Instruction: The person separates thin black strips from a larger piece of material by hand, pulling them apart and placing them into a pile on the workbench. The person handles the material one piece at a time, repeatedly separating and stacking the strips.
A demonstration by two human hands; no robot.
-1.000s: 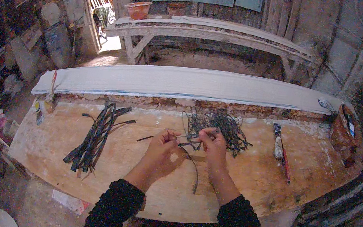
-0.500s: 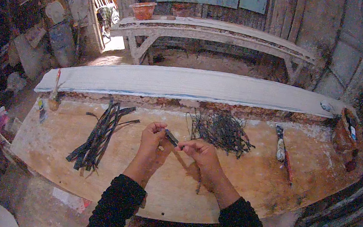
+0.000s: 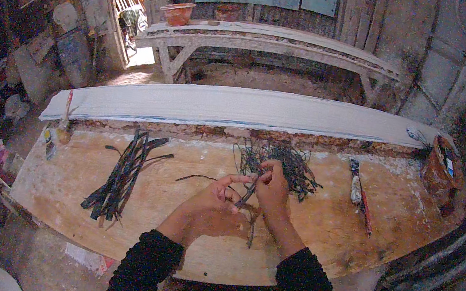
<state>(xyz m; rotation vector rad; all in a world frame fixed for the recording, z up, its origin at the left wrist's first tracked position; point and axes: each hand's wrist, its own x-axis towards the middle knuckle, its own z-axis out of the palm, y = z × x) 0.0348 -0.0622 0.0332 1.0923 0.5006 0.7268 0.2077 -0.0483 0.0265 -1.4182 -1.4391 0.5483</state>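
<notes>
Between my hands is a narrow dark strip (image 3: 247,196), held at a slant above the wooden board. My left hand (image 3: 211,207) is closed around its lower part, index finger stretched toward the right hand. The fingers of my right hand (image 3: 273,191) pinch the upper end. A thin dark strand (image 3: 196,176) shows just left of my left hand; whether it joins the held strip I cannot tell. A pile of flat black strips (image 3: 122,179) lies on the left. Behind my right hand is a tangled heap of thin dark strands (image 3: 294,167).
The wooden board (image 3: 316,241) has a long whitish slab (image 3: 252,108) along its far side. A brush-like tool (image 3: 356,183) and a red stick (image 3: 366,213) lie right, near a brown pot (image 3: 441,166). A bench (image 3: 275,47) with an orange pot (image 3: 176,13) stands behind.
Both hands have come closer together. The left has moved right and turned, palm down; the right has risen toward the tangled heap. The held piece now slants up to the right.
</notes>
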